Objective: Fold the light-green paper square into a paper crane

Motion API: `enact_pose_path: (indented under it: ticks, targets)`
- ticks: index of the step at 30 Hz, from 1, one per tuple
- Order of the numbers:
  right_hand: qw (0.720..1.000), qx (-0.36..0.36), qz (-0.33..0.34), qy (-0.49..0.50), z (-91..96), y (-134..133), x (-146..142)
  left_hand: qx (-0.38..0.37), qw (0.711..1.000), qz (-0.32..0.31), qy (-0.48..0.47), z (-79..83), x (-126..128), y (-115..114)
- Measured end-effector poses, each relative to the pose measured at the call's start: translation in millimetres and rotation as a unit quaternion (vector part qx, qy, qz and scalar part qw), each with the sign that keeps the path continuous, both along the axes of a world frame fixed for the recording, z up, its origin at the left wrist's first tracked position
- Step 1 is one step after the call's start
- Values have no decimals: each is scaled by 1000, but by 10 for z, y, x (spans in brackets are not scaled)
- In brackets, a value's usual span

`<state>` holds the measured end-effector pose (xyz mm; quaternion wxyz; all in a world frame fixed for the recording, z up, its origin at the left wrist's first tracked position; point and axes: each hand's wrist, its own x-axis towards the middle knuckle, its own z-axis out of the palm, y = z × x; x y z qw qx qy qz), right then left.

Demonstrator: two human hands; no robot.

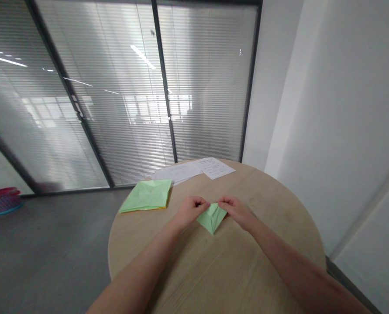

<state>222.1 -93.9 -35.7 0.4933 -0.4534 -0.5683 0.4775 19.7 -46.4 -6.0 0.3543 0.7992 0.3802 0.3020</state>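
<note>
A small folded piece of light green paper [211,220] lies on the round wooden table [233,266], its point aimed toward me. My left hand [191,209] pinches its upper left corner with closed fingers. My right hand [234,208] pinches the upper right corner in the same way. Both hands meet over the paper's top edge, fingertips nearly touching.
A stack of light green sheets [147,196] lies at the table's left rim. White printed papers [194,170] rest at the far edge. Beyond stand glass partitions with blinds [122,96], a white wall at the right, and a pink basket [1,199] on the grey floor.
</note>
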Motion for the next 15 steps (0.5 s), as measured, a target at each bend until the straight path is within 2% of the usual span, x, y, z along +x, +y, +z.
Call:
enact_pose_path:
  ticks: [3,10,15]
  targets:
    - [1000,-5,-6,-21,-11,10,-13,11,1000,-3,8,11,0,-16]
    - [988,101,-47,-105,-44,45,-23,12,999,-35,12,-17,6,-27]
    - [982,119,-46,-141,-67,49,-43,25,999,-38,9,-49,7,-8]
